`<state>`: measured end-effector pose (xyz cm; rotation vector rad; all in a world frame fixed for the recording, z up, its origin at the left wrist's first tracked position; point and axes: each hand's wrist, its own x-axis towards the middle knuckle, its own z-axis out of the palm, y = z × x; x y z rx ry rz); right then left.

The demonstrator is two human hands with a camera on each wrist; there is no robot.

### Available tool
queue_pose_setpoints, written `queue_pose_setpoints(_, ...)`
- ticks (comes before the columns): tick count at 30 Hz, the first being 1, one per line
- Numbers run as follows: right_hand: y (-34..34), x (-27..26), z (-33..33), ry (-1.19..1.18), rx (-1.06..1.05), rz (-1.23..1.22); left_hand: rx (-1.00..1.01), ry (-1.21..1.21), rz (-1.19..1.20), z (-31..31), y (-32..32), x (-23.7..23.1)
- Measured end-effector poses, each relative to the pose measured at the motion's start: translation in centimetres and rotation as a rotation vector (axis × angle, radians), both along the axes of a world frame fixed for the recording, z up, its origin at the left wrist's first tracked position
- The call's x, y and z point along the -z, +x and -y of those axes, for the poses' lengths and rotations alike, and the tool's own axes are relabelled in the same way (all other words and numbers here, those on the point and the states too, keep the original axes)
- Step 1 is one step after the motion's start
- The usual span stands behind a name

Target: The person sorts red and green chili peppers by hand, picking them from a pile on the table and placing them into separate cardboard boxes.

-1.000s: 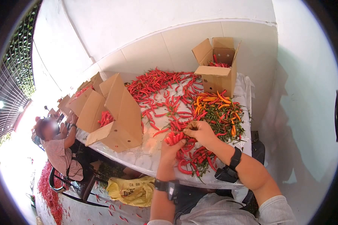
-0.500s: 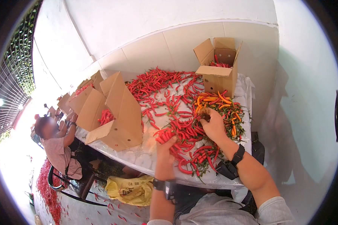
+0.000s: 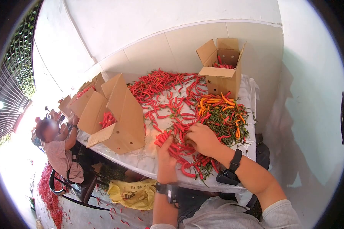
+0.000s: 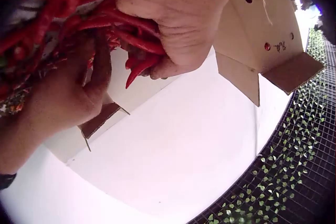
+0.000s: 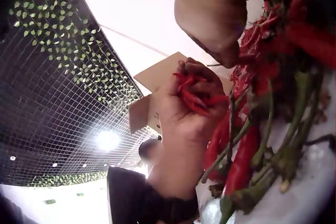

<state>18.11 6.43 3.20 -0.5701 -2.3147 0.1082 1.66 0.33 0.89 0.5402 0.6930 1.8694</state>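
Note:
My left hand (image 3: pixel 166 155) holds a bunch of red chili peppers (image 3: pixel 164 138) above the front of the table, thumb across them. In the right wrist view the bunch (image 5: pixel 193 95) lies in the curled fingers of that hand. My right hand (image 3: pixel 203 139) is just right of it, fingers bent down at the loose red chilies (image 3: pixel 195 131) on the table. The left wrist view has the right hand (image 4: pixel 65 92) with thumb and fingers close together beside the chilies. I cannot tell whether a chili is between its fingertips.
Green stems (image 3: pixel 225 126) and orange chilies (image 3: pixel 214 101) are heaped at the right. An open carton (image 3: pixel 221 82) stands behind them, another carton (image 3: pixel 126 131) at the left. Red chilies (image 3: pixel 160 84) cover the back. A seated person (image 3: pixel 61 152) works farther left, near a yellow sack (image 3: pixel 135 194).
My right hand moved from beside the left hand out to the stem heap, then back down and left to the red chilies. The left hand with its bunch shifted slightly left.

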Motion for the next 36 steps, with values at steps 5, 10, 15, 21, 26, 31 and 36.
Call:
queue_pose_setpoints(5, 0.0, -1.9, 1.2, -0.488, -0.015, -0.457, -0.056, 0.012, -0.042, 0.3, 0.8, -0.7)
queue_pose_setpoints(10, -0.3, -0.8, 0.1, -0.827, -0.17, -0.472, 0.029, -0.008, -0.232, 0.7, 1.6, -1.1)
queue_pose_setpoints(15, -0.8, -0.5, 0.6, -0.803, -0.183, -0.533, 0.164, 0.012, -0.289, 0.6, 1.4, -0.6)
queue_pose_setpoints(21, -0.4, -1.9, 1.4, -0.777, -0.184, -0.502, 0.164, 0.004, -0.328, 0.6, 1.5, -0.7)
queue_pose_setpoints(26, 0.2, -2.3, 0.9, -0.875, -0.138, -0.367, 0.191, 0.005, -0.348, 1.5, 2.0, -1.7)
queue_pose_setpoints(31, 0.0, -1.5, 0.5, -1.13, -0.284, -0.474, 0.224, 0.025, -0.308, 1.5, 2.0, -1.6)
queue_pose_setpoints(36, -0.2, -1.1, 0.5, -1.28, -0.423, -0.57, 0.275, 0.061, -0.289, 1.9, 2.0, -1.7)
